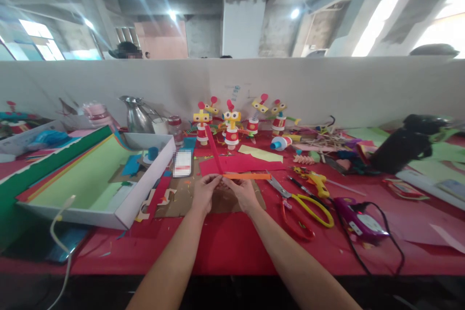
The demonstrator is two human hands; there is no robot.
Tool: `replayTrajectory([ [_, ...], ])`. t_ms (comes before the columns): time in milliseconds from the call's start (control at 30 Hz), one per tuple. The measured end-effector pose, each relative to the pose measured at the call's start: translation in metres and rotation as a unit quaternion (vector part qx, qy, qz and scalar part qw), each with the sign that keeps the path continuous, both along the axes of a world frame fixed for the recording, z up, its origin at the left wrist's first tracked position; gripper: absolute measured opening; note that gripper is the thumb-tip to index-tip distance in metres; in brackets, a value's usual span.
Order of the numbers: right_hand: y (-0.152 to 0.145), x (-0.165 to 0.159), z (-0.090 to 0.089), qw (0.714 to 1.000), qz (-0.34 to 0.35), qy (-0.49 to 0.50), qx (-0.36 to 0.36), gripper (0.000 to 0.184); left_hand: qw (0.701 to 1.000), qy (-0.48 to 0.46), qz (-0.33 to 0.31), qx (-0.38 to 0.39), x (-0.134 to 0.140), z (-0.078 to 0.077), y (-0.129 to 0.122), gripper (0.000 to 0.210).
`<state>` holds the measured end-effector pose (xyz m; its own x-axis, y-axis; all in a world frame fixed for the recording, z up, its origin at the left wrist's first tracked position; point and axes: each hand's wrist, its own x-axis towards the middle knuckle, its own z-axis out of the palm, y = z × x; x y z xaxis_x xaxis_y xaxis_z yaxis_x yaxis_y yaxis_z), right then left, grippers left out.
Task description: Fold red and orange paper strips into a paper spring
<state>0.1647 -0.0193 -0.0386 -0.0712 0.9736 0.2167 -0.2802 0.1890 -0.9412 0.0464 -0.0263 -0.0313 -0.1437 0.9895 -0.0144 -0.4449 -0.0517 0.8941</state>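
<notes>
My left hand (204, 191) and my right hand (241, 191) meet over a brown cardboard sheet (169, 206), fingertips pinched close together. Between them a red paper strip (214, 149) rises away from me, and an orange paper strip (247, 176) runs off to the right. The two strips cross at a corner by my fingertips. My left fingers close on the red strip's near end, my right ones on the orange strip. How the strips join is hidden by the fingers. Just beyond lies red paper (250, 162). Yellow-handled scissors (296, 197) lie right of my right hand.
Several paper-cup figures (231, 134) stand along the white partition (163, 75). At left is a white box (121, 213) with coloured paper. Right of the scissors lie a yellow glue gun (319, 184) and a purple power strip (359, 220) with a black cord.
</notes>
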Motion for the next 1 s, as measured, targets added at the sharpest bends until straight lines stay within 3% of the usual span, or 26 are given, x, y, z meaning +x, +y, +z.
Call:
replayTrajectory([
  [133, 0.0031, 0.0020, -0.0039, 0.997, -0.048, -0.058, -0.020, 0.026, 0.999, 0.034, -0.017, 0.016, -0.0008, -0.0036, 0.0006, 0.025],
  [333, 0.0025, 0.0024, -0.0030, 0.995, -0.058, -0.061, -0.048, 0.024, 0.998, 0.057, 0.005, 0.021, -0.0014, -0.0068, 0.0018, 0.031],
  [1000, 0.0039, 0.0041, -0.0036, 0.998, 0.012, -0.001, -0.066, 0.023, 0.993, 0.114, 0.013, 0.032, -0.0032, -0.0004, -0.0035, 0.023],
])
